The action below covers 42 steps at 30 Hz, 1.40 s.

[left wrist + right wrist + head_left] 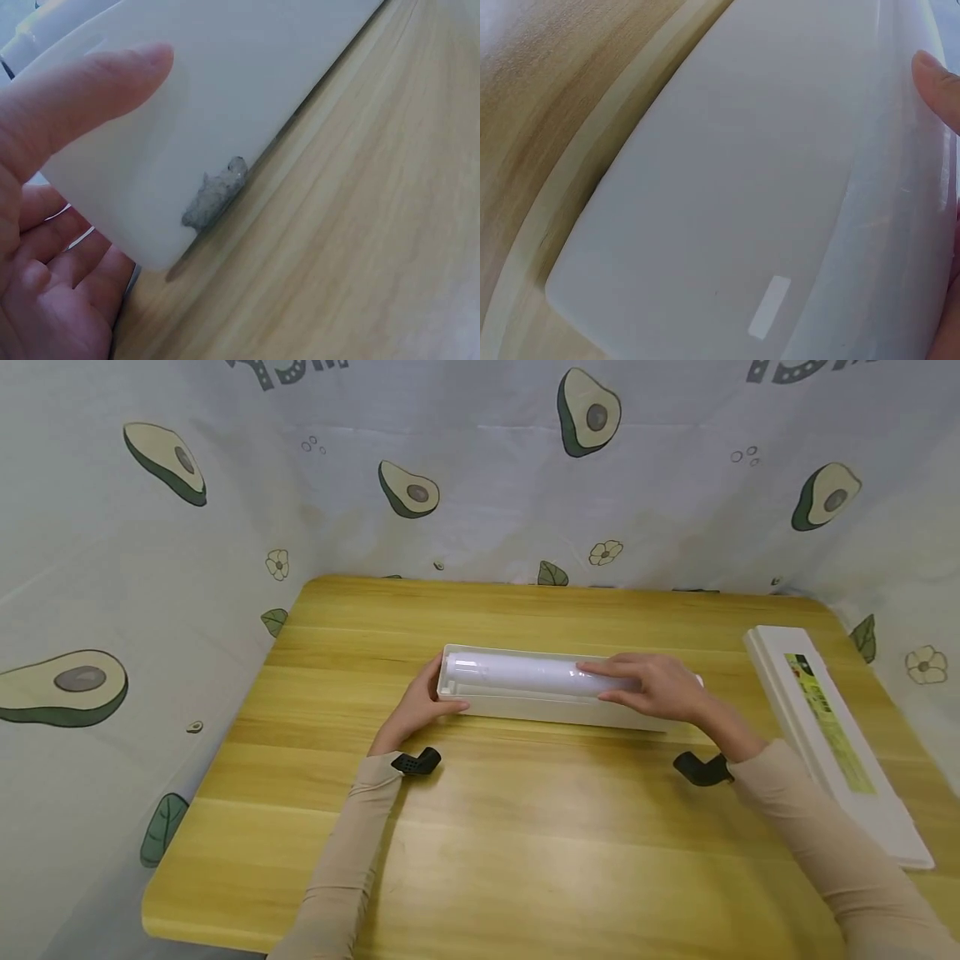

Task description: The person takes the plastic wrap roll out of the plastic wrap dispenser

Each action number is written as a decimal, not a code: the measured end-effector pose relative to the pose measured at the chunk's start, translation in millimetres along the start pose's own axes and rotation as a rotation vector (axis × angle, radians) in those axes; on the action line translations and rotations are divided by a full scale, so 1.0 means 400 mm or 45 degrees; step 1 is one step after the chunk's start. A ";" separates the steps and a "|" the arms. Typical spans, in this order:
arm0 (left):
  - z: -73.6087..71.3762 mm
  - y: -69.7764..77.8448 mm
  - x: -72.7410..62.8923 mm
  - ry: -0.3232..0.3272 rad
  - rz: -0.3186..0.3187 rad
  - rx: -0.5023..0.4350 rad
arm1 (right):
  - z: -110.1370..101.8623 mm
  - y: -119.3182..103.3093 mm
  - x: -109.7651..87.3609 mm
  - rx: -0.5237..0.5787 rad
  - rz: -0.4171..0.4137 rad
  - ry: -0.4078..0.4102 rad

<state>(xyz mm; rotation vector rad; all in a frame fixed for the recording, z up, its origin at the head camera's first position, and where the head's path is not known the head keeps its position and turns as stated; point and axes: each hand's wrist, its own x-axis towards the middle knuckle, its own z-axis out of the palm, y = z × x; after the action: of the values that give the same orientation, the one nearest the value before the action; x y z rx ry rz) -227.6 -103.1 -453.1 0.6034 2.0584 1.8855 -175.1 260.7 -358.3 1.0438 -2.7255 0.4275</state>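
Observation:
A long white plastic box (540, 709) sits across the middle of the table, its top uncovered. In it lies a glossy roll of clear plastic film (517, 672). My left hand (416, 703) grips the box's left end, thumb on the front wall (172, 97) and fingers behind the end. Over the right part of the roll, my right hand (660, 685) holds it between thumb and fingers. In the right wrist view a loose sheet of film (855, 262) hangs down over the box's front. A grey smudged patch (216, 196) marks the lower front wall.
A long white lid (892, 827) with a green and yellow label (832, 718) lies slanted at the table's right side. The wooden table (525, 860) stands against a hanging cloth (487, 410) printed with avocados. Each wrist wears a black camera mount (417, 762).

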 end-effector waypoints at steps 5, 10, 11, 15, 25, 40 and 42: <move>0.004 0.027 -0.008 -0.016 -0.019 -0.030 | -0.007 0.001 -0.012 -0.002 0.029 -0.003; 0.008 0.061 -0.020 -0.023 -0.040 -0.014 | -0.013 0.000 -0.027 -0.019 0.021 0.039; 0.008 0.063 -0.022 -0.018 -0.048 -0.008 | -0.015 0.000 -0.030 -0.019 0.021 0.042; 0.007 0.066 -0.025 -0.006 -0.069 0.008 | -0.020 -0.002 -0.041 -0.023 0.059 0.033; 0.008 0.064 -0.023 -0.004 -0.083 0.017 | -0.032 -0.003 -0.062 -0.027 0.165 0.020; 0.009 0.067 -0.025 -0.003 -0.092 0.033 | -0.040 -0.003 -0.087 -0.070 0.258 0.043; 0.009 0.069 -0.024 -0.006 -0.088 0.033 | -0.043 -0.002 -0.092 -0.081 0.265 0.044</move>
<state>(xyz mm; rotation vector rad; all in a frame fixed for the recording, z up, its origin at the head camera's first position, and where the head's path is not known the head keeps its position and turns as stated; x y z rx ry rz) -214.4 -102.9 -426.7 0.5357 2.0765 1.8197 -146.2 288.8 -352.2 0.7336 -2.8069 0.3836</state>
